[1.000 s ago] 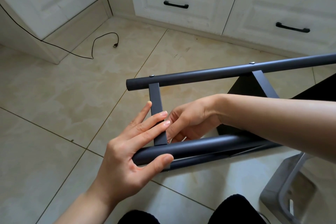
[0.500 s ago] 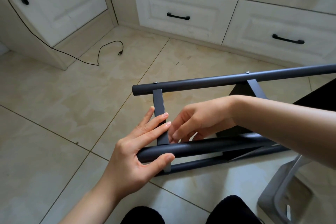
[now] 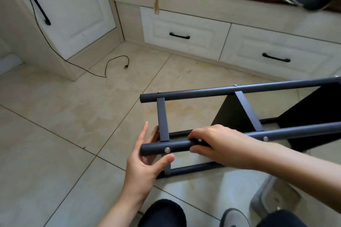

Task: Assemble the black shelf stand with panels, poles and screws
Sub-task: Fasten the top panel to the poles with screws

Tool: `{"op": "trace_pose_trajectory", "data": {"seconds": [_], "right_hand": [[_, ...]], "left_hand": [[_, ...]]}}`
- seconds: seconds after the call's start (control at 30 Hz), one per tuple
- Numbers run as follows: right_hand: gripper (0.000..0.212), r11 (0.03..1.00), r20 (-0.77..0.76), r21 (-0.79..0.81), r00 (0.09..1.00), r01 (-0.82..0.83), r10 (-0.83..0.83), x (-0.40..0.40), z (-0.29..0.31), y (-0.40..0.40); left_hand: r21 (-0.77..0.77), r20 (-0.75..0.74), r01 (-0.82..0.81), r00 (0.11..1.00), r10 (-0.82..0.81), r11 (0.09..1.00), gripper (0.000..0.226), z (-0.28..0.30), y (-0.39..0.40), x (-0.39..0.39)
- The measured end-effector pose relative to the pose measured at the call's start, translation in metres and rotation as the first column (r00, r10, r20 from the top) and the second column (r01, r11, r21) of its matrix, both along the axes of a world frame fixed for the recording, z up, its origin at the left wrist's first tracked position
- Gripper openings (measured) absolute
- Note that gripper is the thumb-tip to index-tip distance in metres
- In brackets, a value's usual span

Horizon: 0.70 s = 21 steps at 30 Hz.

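The black shelf stand lies on its side on the tiled floor. Its near pole runs left to right, with a silver screw near its left end. A flat crossbar joins it to the far pole. Black panels stand between the poles at the right. My left hand cups the near pole's left end, thumb just under the screw. My right hand grips the same pole from above, a little to the right.
White drawers with black handles line the back wall under a cushioned bench. A cabinet door stands at the left, with a black cable trailing on the floor. A grey stool sits at the lower right, beside my knees.
My right hand came out from between the poles and now grips the near pole from above. My left hand slid to the pole's end. The view lifted, showing the bench.
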State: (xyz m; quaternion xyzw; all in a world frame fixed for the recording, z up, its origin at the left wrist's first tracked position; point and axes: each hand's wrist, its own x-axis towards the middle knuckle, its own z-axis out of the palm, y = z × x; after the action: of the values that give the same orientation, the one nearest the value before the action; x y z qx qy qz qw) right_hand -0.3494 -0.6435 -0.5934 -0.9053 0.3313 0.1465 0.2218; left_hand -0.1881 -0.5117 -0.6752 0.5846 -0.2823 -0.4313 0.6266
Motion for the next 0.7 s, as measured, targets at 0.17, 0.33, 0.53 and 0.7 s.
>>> {"op": "trace_pose_trajectory", "data": {"seconds": [0.17,0.33,0.53,0.7], "right_hand": [[0.029,0.998,0.068,-0.069,0.998,0.002,0.003,-0.005,-0.013,0.007],[0.024,0.996,0.13,-0.088,0.991,0.024,-0.012,-0.007,-0.016,0.006],[0.022,0.993,0.175,-0.111,0.984,0.042,-0.022,-0.005,-0.018,-0.003],[0.027,0.99,0.201,-0.132,0.979,0.051,-0.024,-0.003,-0.012,-0.014]], "left_hand": [[0.137,0.037,0.02,0.999,-0.025,0.99,0.106,-0.027,-0.011,-0.001],[0.309,0.217,0.057,0.968,-0.129,0.949,0.08,-0.042,-0.021,-0.007],[0.388,0.311,0.017,0.939,-0.149,0.921,0.064,-0.04,-0.029,-0.008],[0.441,0.341,0.001,0.925,-0.169,0.897,0.062,-0.022,-0.041,-0.01]]}}
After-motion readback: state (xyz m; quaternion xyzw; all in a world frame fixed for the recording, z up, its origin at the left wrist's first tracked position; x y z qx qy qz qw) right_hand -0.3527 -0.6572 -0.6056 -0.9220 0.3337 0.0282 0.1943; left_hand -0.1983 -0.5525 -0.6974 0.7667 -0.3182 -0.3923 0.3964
